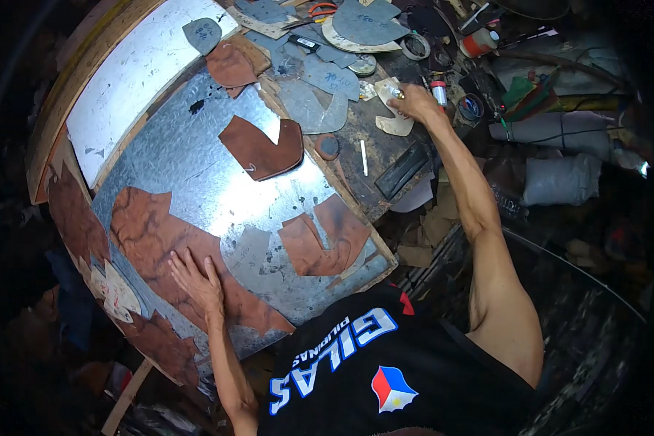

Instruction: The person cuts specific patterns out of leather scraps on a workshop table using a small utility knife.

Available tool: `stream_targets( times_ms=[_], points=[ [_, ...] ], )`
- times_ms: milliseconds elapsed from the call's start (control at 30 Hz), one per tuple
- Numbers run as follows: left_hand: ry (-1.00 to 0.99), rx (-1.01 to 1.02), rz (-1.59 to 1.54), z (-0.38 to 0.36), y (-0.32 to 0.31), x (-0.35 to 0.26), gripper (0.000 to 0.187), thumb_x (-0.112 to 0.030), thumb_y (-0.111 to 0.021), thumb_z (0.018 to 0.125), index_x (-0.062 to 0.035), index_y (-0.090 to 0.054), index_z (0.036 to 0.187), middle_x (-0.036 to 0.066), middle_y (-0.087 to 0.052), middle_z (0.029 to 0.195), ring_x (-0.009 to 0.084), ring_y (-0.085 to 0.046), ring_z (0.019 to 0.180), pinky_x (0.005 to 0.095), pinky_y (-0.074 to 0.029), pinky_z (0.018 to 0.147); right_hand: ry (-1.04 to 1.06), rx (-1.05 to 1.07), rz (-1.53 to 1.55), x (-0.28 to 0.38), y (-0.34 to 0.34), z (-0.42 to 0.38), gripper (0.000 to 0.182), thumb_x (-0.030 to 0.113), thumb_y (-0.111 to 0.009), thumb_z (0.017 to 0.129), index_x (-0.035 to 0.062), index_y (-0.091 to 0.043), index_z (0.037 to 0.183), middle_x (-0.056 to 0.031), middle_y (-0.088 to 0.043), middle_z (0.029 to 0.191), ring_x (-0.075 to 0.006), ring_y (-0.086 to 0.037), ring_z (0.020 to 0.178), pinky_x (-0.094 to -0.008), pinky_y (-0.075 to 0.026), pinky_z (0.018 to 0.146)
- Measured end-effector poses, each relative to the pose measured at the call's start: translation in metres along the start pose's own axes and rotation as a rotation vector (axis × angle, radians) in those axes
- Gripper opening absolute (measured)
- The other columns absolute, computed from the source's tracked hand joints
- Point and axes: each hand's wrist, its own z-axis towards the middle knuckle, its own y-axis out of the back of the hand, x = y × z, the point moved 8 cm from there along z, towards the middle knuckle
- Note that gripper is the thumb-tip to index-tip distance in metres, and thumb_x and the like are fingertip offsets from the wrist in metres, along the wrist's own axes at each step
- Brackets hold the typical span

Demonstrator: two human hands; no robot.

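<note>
My left hand lies flat with its fingers spread on a large brown leather piece, which rests on the metal sheet. Out at the upper right, my right hand has its fingers closed at a small shiny object over a cream pattern piece; what the object is cannot be made out. Nearer the middle of the sheet are a stack of dark brown cut pieces, a U-shaped brown leather piece and a grey pattern.
Grey patterns, orange-handled pliers, a tape roll, a dark rectangular block and a white stick lie across the bench's right side. A red jar stands beyond. Leather scraps lie at the left edge.
</note>
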Motion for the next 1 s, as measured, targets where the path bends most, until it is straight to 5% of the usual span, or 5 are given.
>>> stream_targets(
  times_ms=[300,633,667,767,1000],
  points=[
    [0.013,-0.007,-0.056,0.001,0.002,0.0,0.055,-0.037,-0.052,0.097,-0.0056,-0.044,0.142,0.021,-0.026,0.156,0.0404,-0.02,0.145,0.0542,-0.016,0.117,0.15,-0.191,-0.072,0.039,0.0,-0.037,0.044,0.036,-0.068,0.084,0.0032,-0.067,0.113,-0.025,-0.066,0.111,-0.0408,-0.063,0.107,-0.0497,-0.05,0.089],
    [0.028,-0.005,-0.048,0.001,0.003,0.001,0.055,-0.036,-0.054,0.097,-0.0057,-0.045,0.142,0.02,-0.026,0.156,0.0397,-0.02,0.145,0.054,-0.016,0.117,0.019,-0.201,0.468,0.068,-0.02,0.015,0.045,0.036,-0.072,0.08,-0.0001,-0.068,0.106,-0.0265,-0.069,0.101,-0.0418,-0.066,0.098,-0.0455,-0.05,0.086],
    [0.02,-0.01,-0.05,0.001,0.004,0.0,0.055,-0.036,-0.054,0.097,-0.0058,-0.045,0.141,0.02,-0.026,0.156,0.0397,-0.02,0.145,0.0538,-0.016,0.117,0.067,-0.224,0.542,0.068,-0.024,0.021,0.033,0.028,-0.074,0.08,-0.0011,-0.069,0.095,-0.0201,-0.07,0.083,-0.0319,-0.068,0.072,-0.0408,-0.053,0.067],
    [0.013,-0.016,-0.055,0.001,0.004,-0.001,0.054,-0.036,-0.055,0.096,-0.0058,-0.046,0.141,0.02,-0.027,0.156,0.0398,-0.021,0.145,0.0536,-0.016,0.117,0.0,-0.02,0.965,0.06,-0.038,0.026,0.021,0.018,-0.074,0.081,-0.0013,-0.066,0.085,-0.0107,-0.063,0.068,-0.0175,-0.056,0.049,-0.0314,-0.044,0.045],
    [0.016,-0.02,-0.057,0.001,0.005,-0.001,0.054,-0.036,-0.055,0.096,-0.0057,-0.046,0.14,0.02,-0.027,0.156,0.0394,-0.021,0.145,0.0532,-0.017,0.117,-0.001,0.07,1.186,0.045,-0.029,0.002,0.016,0.011,-0.071,0.08,-0.001,-0.062,0.084,-0.0046,-0.057,0.061,-0.0103,-0.047,0.041,-0.0257,-0.036,0.037]
  ],
)
